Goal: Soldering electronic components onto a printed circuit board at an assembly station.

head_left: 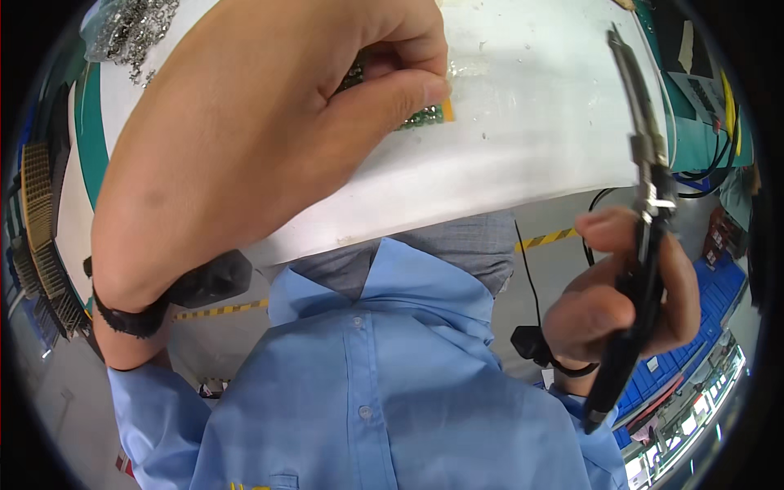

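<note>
My left hand reaches over the white work surface from the left, its thumb and fingers pinched together. Under and beside them lies a green circuit board with shiny dots and an orange-yellow strip along its right edge; my hand covers most of it. Whether the pinch grips the board or a small part on it is hidden. On the right, slightly blurred, my right hand is wrapped round a slim tool with a black handle, a silver metal collar and a long dark pointed end, which points away from me, apart from the board.
Small metal parts spill from a clear plastic bag at the far left. Bits of debris dot the white surface. Black cables and a green mat are at the right. Blue bins stand on the lower right.
</note>
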`<control>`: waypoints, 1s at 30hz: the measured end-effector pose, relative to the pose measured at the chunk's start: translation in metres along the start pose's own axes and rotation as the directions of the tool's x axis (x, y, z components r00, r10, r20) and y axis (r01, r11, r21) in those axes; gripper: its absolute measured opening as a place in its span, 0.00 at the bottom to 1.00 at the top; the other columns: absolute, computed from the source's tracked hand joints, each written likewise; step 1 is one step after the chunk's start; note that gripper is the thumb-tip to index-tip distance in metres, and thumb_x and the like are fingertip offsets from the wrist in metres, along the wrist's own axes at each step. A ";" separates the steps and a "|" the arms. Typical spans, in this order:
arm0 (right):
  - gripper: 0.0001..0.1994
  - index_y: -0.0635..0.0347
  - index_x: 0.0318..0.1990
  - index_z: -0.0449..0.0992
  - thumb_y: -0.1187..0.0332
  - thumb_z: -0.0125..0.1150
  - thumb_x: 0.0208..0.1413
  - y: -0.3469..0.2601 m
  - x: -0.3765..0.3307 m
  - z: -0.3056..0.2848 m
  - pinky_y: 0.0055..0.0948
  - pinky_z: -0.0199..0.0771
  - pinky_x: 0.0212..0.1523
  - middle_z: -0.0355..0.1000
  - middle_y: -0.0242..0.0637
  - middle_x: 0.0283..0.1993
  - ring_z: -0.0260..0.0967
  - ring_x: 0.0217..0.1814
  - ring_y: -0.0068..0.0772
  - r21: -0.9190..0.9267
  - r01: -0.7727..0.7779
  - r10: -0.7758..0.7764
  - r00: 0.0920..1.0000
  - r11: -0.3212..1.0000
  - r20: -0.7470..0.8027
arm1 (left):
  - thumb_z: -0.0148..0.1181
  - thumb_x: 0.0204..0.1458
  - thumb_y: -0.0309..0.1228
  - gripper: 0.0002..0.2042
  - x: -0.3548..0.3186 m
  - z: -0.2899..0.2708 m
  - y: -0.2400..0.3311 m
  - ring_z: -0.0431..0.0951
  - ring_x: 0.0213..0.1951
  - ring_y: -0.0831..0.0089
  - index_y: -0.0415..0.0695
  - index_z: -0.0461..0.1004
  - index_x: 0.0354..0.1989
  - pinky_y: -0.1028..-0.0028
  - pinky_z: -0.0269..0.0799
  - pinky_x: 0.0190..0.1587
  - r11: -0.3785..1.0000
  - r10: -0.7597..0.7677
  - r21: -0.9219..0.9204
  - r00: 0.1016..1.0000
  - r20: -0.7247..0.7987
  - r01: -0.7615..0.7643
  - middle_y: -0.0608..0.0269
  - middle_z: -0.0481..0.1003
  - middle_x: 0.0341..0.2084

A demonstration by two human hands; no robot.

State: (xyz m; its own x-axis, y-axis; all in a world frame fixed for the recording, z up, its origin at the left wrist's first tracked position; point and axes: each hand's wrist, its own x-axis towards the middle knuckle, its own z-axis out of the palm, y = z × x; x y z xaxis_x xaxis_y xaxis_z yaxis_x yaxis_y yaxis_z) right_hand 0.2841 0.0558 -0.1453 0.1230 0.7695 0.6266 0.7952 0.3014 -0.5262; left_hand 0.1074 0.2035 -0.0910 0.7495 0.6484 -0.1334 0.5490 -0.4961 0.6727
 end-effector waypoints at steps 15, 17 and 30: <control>0.26 0.64 0.48 0.61 0.48 0.51 0.55 0.011 0.008 -0.021 0.31 0.70 0.25 0.69 0.44 0.24 0.69 0.24 0.37 0.487 -0.052 -0.134 0.931 0.872 0.340 | 0.61 0.41 0.21 0.05 0.022 0.007 -0.008 0.66 0.23 0.78 0.35 0.73 0.27 0.78 0.60 0.27 0.943 0.290 0.080 0.917 0.274 -0.322 0.63 0.70 0.22; 0.25 0.63 0.44 0.63 0.47 0.52 0.54 0.014 0.015 -0.014 0.29 0.64 0.22 0.66 0.43 0.22 0.66 0.22 0.35 0.493 0.015 -0.222 0.905 0.870 0.363 | 0.61 0.41 0.21 0.05 0.023 0.007 -0.009 0.66 0.23 0.78 0.35 0.73 0.27 0.78 0.60 0.27 0.938 0.302 0.085 0.911 0.281 -0.337 0.63 0.70 0.22; 0.25 0.62 0.41 0.64 0.45 0.51 0.54 0.012 0.027 -0.011 0.32 0.66 0.26 0.65 0.41 0.19 0.67 0.23 0.36 0.420 0.004 -0.223 0.852 0.907 0.473 | 0.61 0.40 0.21 0.05 0.024 0.005 -0.021 0.66 0.23 0.77 0.35 0.73 0.27 0.78 0.60 0.27 0.905 0.390 0.064 0.882 0.266 -0.420 0.63 0.70 0.22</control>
State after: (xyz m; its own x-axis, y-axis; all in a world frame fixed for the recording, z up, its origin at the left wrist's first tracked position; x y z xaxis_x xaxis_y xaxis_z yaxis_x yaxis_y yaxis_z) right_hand 0.3041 0.0742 -0.1282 -0.3535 0.8550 0.3794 0.4723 0.5132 -0.7166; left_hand 0.1161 0.2262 -0.1119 0.9732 0.2247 -0.0488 0.2060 -0.7582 0.6186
